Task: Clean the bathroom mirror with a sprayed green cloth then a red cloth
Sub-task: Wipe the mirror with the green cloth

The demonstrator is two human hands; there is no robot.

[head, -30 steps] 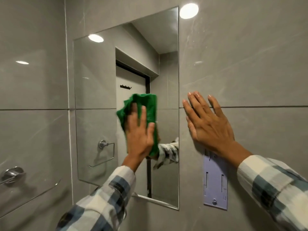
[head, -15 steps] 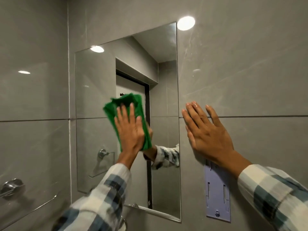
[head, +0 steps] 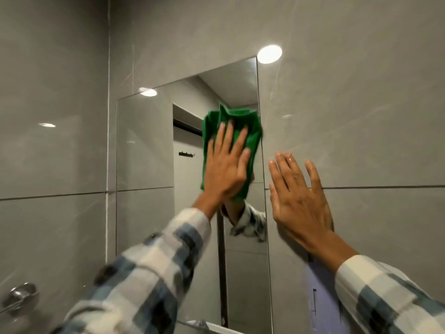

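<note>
A frameless rectangular mirror (head: 147,165) hangs on the grey tiled wall. My left hand (head: 225,167) lies flat on a crumpled green cloth (head: 234,121) and presses it against the glass near the mirror's upper right edge. The cloth's right side reaches the mirror's edge. My right hand (head: 299,196) rests flat on the wall tile just right of the mirror, fingers spread, holding nothing. Both arms wear checked sleeves. No red cloth is in view.
A chrome fitting (head: 20,296) sticks out of the left wall at the bottom left. A pale lilac plastic holder (head: 317,297) is fixed to the wall under my right wrist. A narrow shelf edge (head: 204,325) shows below the mirror.
My left hand has swept the green cloth up and to the right, from the mirror's middle to its upper right edge. The view has tilted upward. My right hand has stayed on the wall.
</note>
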